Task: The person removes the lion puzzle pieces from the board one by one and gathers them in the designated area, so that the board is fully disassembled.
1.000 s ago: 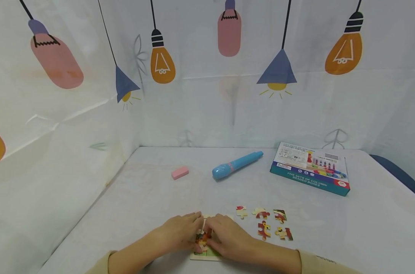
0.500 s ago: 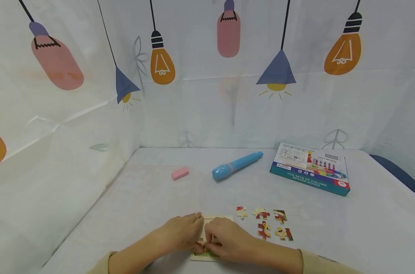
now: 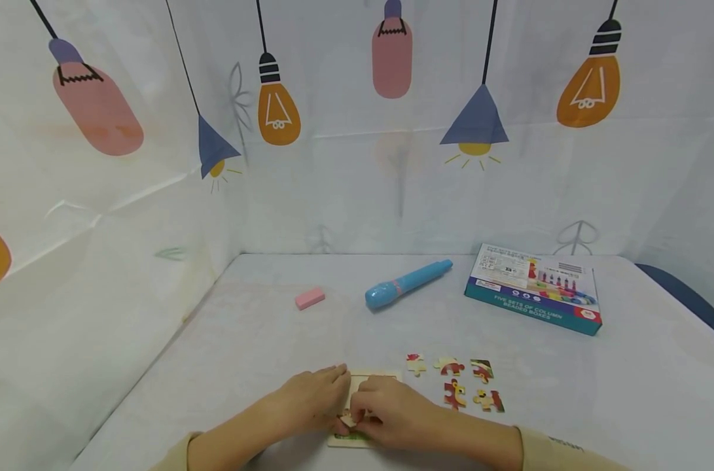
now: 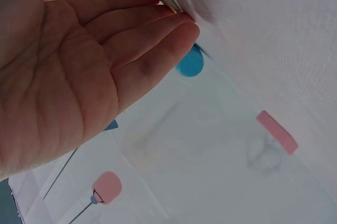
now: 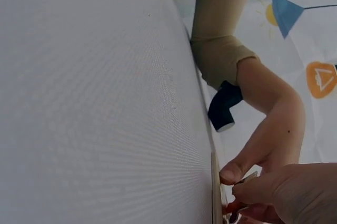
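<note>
A wooden puzzle board (image 3: 346, 442) lies on the table near the front, partly covered by both hands. My left hand (image 3: 315, 400) rests along the board's left side, its fingers straight and together; in the left wrist view the fingertips of this hand (image 4: 105, 60) meet the board's edge. The left thumb lies over the lower left of the board. Between thumb and forefinger my right hand (image 3: 394, 413) pinches a puzzle piece (image 3: 349, 421), tilted close over the board beside the left thumb. To the right lie several loose pieces, among them a red-and-cream one (image 3: 454, 394).
Farther back on the table are a pink block (image 3: 309, 298) and a blue microphone-shaped toy (image 3: 406, 286). A flat teal box (image 3: 533, 291) lies at the back right. A white sheet (image 3: 345, 183) printed with lamps hangs behind the table.
The right hand has drawn slightly toward the person, and a piece now shows tilted up in its pinch. The left hand stays at the board's left side; the loose pieces have not moved.
</note>
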Motion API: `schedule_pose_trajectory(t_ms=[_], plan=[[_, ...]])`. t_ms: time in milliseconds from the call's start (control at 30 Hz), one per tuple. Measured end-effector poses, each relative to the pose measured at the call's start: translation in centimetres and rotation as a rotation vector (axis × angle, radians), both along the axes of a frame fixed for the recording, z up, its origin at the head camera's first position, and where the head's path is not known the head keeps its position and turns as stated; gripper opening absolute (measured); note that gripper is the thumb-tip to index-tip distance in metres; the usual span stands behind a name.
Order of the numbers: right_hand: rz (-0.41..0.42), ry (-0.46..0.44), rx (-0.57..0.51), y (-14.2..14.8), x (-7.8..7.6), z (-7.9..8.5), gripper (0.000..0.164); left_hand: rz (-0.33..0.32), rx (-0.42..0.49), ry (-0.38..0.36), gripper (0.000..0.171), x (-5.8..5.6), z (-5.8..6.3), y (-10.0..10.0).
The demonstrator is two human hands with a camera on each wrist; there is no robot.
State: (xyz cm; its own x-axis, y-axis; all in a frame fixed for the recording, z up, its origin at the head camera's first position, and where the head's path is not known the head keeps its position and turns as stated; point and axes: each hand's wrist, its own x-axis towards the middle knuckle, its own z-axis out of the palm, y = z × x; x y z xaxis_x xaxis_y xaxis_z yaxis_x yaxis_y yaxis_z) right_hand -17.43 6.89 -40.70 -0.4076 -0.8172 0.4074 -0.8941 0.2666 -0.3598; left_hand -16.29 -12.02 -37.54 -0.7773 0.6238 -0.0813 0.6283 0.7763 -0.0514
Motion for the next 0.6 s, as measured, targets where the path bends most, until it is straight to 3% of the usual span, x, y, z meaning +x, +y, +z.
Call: schedule_pose_trajectory(t_ms=[267,400,600], plan=[[-0.011,0.067,-0.01,0.3,-0.1,0.8,0.012,0.028,-0.007,-0.035,0.069,0.0,0.1,0.2],[-0.045,0.099,-0.021,0.5,-0.2,1.5,0.012,0.027,0.003,-0.046,0.062,-0.1,0.1,0.3],[-0.055,0.049,0.022,0.7,-0.1,2.5,0.007,0.048,-0.01,-0.053,0.057,-0.3,-0.2,0.3]])
